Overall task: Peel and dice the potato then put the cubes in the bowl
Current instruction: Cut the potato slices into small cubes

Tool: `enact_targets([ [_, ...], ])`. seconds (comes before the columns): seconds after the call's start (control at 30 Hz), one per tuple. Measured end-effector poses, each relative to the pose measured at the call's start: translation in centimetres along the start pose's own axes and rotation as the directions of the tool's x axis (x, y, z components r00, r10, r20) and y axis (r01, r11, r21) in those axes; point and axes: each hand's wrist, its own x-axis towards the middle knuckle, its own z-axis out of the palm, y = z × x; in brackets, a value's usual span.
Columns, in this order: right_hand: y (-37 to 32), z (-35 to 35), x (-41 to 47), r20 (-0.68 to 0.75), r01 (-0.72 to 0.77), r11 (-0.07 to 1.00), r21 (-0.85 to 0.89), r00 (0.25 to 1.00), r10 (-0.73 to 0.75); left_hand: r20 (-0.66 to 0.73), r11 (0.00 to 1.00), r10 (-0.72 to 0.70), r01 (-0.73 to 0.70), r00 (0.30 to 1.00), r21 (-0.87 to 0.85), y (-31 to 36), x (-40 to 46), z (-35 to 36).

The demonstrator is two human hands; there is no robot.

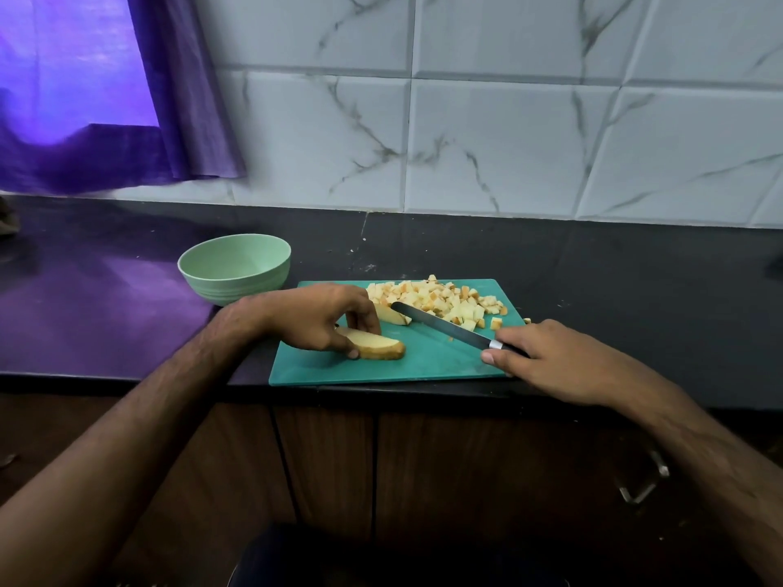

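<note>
On the teal cutting board [423, 358] we have two potato pieces left to dice: a flat slab [377, 347] near the front, cut face up with brownish skin along its edge, and a second wedge [392, 314] just behind it, partly hidden by our left hand [315, 317]. That hand is curled over the slab, fingertips [352, 352] pinching it down against the board. Our right hand [546, 358] is wrapped round the handle of the knife [445, 327], whose blade lies low across the board and points toward the wedge; whether the tip touches it we cannot tell. A heap of potato cubes [440, 302] sits at the back of the board, one cube lying off its right edge, and many cubes show brown on one face, so we judge the peeling was only partial. The green bowl [235, 264] stands on the dark counter [593, 264] just beside the board's back left corner, and we can see nothing in it. We expect the slab to be firm and light but wet with starch, so it can slide on the smooth plastic; resting it on its flat side and holding it from above at the end away from the cut, fingertips tucked back, should keep it steady. The cubes are small and loose, best scooped or swept together to the bowl.
</note>
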Motion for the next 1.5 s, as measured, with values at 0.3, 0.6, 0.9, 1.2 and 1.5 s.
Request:
enact_targets([
  [0.3, -0.3, -0.3, -0.4, 0.002, -0.003, 1.000, -0.005, 1.000, 0.003, -0.022, 0.999, -0.032, 0.033, 0.999, 0.022, 1.0, 0.5, -0.2],
  [0.6, 0.3, -0.1, -0.7, -0.001, -0.016, 1.000, 0.008, 1.000, 0.016, -0.101, 0.912, 0.017, 0.026, 0.995, 0.410, 0.6, 0.9, 0.6],
  [0.9, 1.3, -0.6, -1.5, 0.005, -0.055, 0.997, 0.052, 0.998, 0.055, -0.184, 0.909, 0.241, -0.155, 0.953, 0.387, 3.0, 1.3, 0.8],
  [1.2, 3.0, -0.9, -4.1, -0.035, -0.108, 0.983, 0.151, 0.993, 0.115, -0.239, 0.939, 0.285, -0.220, 0.928, 0.266, 4.7, 5.0, 5.5],
  [1.5, 3.0, -0.6, -3.9, -0.031, -0.098, 0.982, 0.162, 0.994, 0.104, -0.394, 0.961, 0.255, -0.187, 0.883, 0.203, 1.7, 4.0, 6.1],
])
